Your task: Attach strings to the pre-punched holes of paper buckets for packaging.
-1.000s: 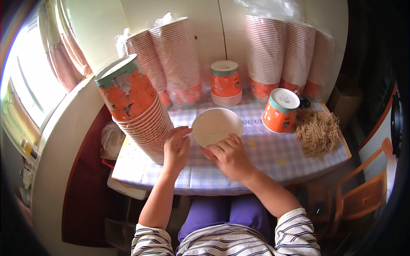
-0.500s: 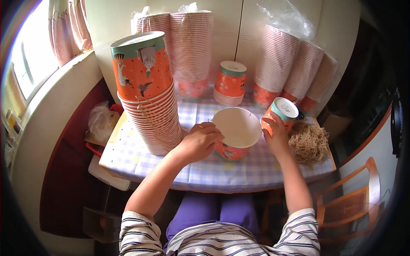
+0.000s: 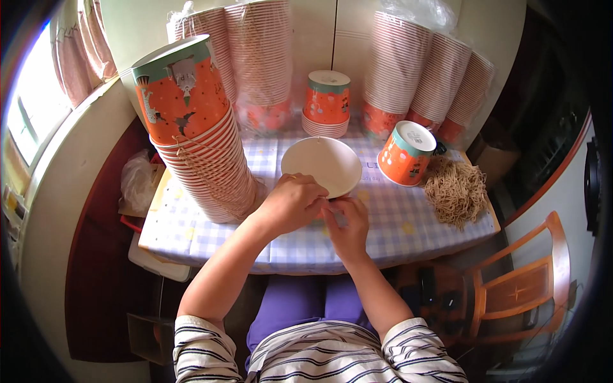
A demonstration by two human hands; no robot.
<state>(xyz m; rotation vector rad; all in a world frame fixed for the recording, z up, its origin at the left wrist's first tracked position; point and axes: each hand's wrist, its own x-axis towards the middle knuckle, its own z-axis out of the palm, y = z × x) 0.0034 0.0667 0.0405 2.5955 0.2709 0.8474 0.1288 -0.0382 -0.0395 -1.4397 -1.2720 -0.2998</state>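
Observation:
An open paper bucket (image 3: 321, 163) with a white inside and an orange outside stands before me at the middle of the table, its mouth leaning toward me. My left hand (image 3: 292, 203) is closed over its near left rim, fingers curled. Right beside it, my right hand (image 3: 348, 225) is closed in a pinch at the near edge of the same bucket. Whatever is between its fingertips is hidden or too small to name. Another orange and green bucket (image 3: 407, 154) stands upside down to the right, beside a heap of tan cords (image 3: 456, 193).
A tall stack of upturned buckets (image 3: 203, 153) with tan cords hanging from it rises at the left. Behind are a short stack (image 3: 326, 105) and tall wrapped stacks (image 3: 260, 64), (image 3: 397, 70). A checked cloth (image 3: 389, 230) covers the table; a wooden chair (image 3: 520, 287) stands right.
My right hand has left the upside-down bucket at the right and come to the near rim of the open bucket beside my left hand. The open bucket now tips more toward me.

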